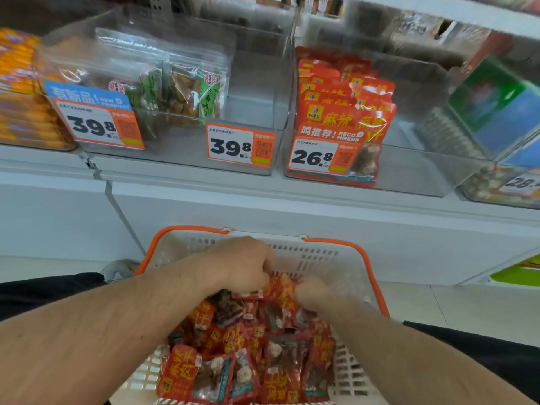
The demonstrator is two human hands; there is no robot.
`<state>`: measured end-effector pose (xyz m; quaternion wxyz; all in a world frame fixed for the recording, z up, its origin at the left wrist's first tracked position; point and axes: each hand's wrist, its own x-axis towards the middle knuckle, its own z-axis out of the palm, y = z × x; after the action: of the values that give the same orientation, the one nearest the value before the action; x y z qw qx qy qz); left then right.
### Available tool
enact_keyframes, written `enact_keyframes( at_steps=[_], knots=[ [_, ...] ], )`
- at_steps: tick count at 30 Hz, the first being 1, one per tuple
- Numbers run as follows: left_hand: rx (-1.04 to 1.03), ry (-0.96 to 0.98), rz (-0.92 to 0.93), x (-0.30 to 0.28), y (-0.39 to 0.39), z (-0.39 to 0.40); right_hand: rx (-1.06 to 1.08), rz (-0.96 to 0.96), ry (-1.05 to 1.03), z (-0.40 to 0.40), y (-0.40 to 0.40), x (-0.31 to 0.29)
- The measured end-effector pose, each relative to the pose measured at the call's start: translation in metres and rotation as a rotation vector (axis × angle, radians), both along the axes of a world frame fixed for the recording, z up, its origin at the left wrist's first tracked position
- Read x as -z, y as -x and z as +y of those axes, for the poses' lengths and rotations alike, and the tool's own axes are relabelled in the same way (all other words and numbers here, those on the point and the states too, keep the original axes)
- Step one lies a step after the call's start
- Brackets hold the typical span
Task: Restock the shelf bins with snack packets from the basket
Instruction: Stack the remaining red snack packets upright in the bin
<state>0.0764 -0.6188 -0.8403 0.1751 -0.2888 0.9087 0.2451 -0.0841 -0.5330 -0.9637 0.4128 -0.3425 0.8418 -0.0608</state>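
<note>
A white basket (347, 276) with orange handles sits low in front of me, full of several red snack packets (228, 355). Both my hands are down inside it at its far end. My left hand (239, 264) is curled, fingers gripping red packets under it. My right hand (309, 292) is blurred, its fingers curled on packets beside the left hand. On the shelf above, a clear bin (415, 168) holds a row of the same red packets (344, 112) on its left side, behind a 26.8 price tag (318, 157).
A clear bin (251, 112) to the left holds transparent snack bags (187, 95) and two 39.8 tags. Orange packets (20, 92) fill a bin at far left. A bin with green and blue packs (496, 112) stands at right. The white shelf front (263, 211) rises behind the basket.
</note>
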Motion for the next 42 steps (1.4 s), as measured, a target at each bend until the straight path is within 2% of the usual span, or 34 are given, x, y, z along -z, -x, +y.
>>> enact_keyframes(
  at_steps=[6, 9, 10, 12, 14, 17, 25, 29, 30, 33, 34, 36, 38, 40, 42],
  knots=[
    [-0.148, -0.034, 0.141, 0.005, -0.003, -0.003, -0.384, 0.179, 0.13, -0.016, 0.027, -0.105],
    [-0.204, 0.001, 0.184, 0.006, -0.006, -0.006, -0.445, 0.172, 0.217, -0.018, 0.033, -0.151],
    [-0.231, -0.033, 0.224, 0.006, -0.007, -0.008, -0.469, 0.172, 0.256, -0.017, 0.032, -0.166],
    [-0.315, -0.228, 0.374, 0.002, -0.006, -0.01, -0.495, 0.16, 0.329, -0.016, 0.029, -0.191],
    [-0.363, -0.39, 0.544, -0.003, -0.003, -0.01, -0.47, 0.09, 0.389, -0.013, 0.025, -0.209],
    [-0.446, -0.482, 0.678, -0.017, 0.003, -0.005, -0.356, -0.039, 0.499, -0.007, 0.022, -0.225],
    [-0.491, -0.412, 0.885, -0.059, 0.026, 0.001, 0.056, -0.294, 0.851, 0.008, 0.028, -0.235],
    [-0.426, -0.226, 0.935, -0.065, 0.05, 0.002, 0.16, -0.311, 0.945, 0.01, 0.034, -0.24],
    [-0.369, -0.08, 0.941, -0.066, 0.053, -0.001, 0.175, -0.296, 0.978, 0.011, 0.036, -0.244],
    [-0.101, 0.538, 1.009, -0.07, 0.061, -0.022, 0.214, -0.163, 1.158, 0.012, 0.053, -0.259],
    [-0.121, 0.664, 1.012, -0.073, 0.064, -0.028, 0.236, -0.124, 1.249, 0.013, 0.06, -0.267],
    [-0.302, 0.739, 0.913, -0.078, 0.071, -0.04, 0.271, -0.043, 1.407, 0.011, 0.077, -0.282],
    [-0.465, 0.689, 0.743, -0.079, 0.08, -0.047, 0.294, 0.03, 1.479, 0.004, 0.095, -0.292],
    [-0.511, 0.709, 0.612, -0.073, 0.087, -0.052, 0.328, 0.093, 1.453, -0.008, 0.113, -0.292],
    [-0.511, 0.773, 0.59, -0.067, 0.091, -0.054, 0.362, 0.104, 1.392, -0.022, 0.129, -0.288]
  ],
)
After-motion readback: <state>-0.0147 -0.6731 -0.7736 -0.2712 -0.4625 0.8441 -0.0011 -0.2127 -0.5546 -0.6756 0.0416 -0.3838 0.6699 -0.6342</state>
